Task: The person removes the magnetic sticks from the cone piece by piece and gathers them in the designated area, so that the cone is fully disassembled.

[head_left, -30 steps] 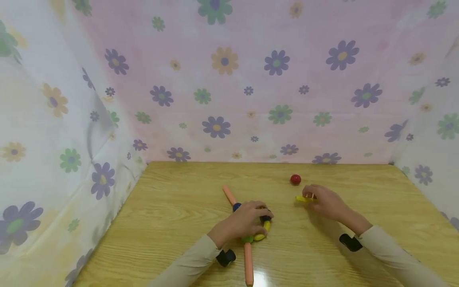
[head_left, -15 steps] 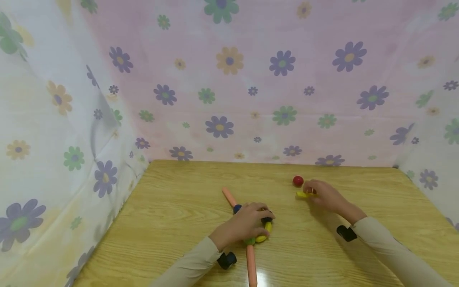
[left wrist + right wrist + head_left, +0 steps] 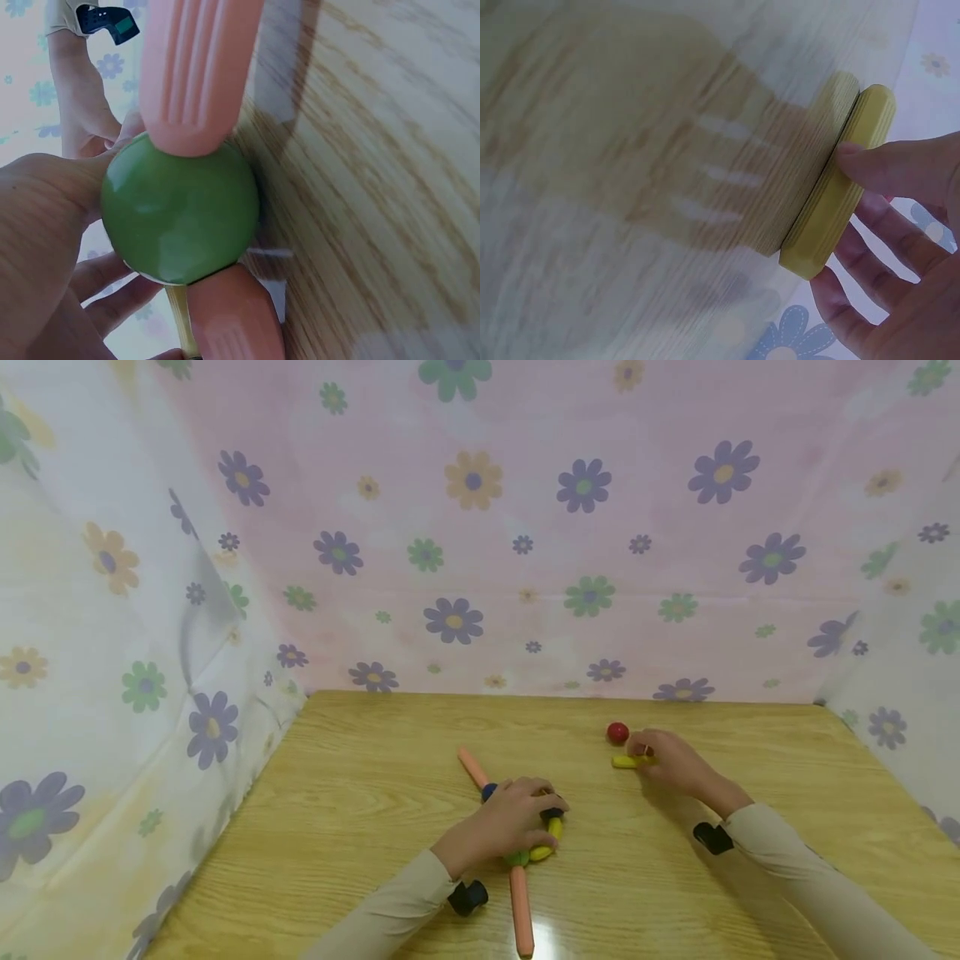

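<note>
My left hand (image 3: 501,822) grips a magnetic stick-and-ball figure lying on the table. In it I see orange sticks (image 3: 521,910), a blue ball (image 3: 489,792), a dark ball (image 3: 552,812) under the fingers and yellow sticks (image 3: 542,853) by the thumb. The left wrist view shows a green ball (image 3: 180,210) between two orange sticks; the palm covers other parts. Farther right, my right hand (image 3: 678,767) pinches a separate yellow stick (image 3: 836,187) between thumb and fingers, low against the tabletop. Just beyond its fingertips sits a shiny red ball (image 3: 618,732).
The wood-grain table (image 3: 375,743) is enclosed by flower-print cloth (image 3: 480,568) at the back and on both sides. A black wrist device (image 3: 468,898) hangs at the left cuff, another black wrist device (image 3: 713,838) at the right.
My right hand has slid a little away from me and to the left with the yellow stick, closer to the red ball. The left hand keeps its hold on the figure.
</note>
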Tool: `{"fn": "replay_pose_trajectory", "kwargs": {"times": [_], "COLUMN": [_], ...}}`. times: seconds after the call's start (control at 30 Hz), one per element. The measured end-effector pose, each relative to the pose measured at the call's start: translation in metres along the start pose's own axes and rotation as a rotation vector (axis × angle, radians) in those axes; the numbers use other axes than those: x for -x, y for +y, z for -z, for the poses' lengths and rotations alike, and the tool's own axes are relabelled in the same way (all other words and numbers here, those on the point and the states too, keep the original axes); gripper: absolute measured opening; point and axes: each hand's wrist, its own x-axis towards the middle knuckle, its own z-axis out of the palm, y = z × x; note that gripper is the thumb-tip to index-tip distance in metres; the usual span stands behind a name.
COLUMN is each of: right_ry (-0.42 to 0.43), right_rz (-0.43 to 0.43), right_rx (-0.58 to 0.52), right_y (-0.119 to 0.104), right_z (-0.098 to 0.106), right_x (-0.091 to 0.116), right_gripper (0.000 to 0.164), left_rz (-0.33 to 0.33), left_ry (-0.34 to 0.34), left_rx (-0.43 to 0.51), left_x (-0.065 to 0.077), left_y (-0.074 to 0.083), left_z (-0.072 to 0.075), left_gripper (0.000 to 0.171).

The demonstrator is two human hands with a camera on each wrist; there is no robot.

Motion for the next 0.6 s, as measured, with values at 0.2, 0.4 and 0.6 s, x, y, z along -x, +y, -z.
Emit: {"fn": "replay_pose_trajectory", "kwargs": {"times": [0.2,0.4,0.6], "right_ry": [-0.007,-0.013,-0.013], "right_rz": [0.001,-0.010,-0.007], "right_rx": [-0.024,-0.030,-0.026], "right_y": [-0.0021,-0.0055,-0.0064], "right_z": [-0.0016,0.0013,0.0051], "right_x": [0.0022,0.0043,0.0063], "right_gripper": [0.023,0.023,0.021], "left_rz": [0.015,0.025,0.036], "left_ry": [-0.019,-0.008,0.010], "left_rx": [-0.006,-0.007,-0.028], "left_x": [0.0010,0.0016,0.0029], "left_y": [-0.0007,0.0006,0.0005], "left_z": [-0.0008,-0.0017,-0.0028], "left_gripper": [0.051,0.049,0.048]}}
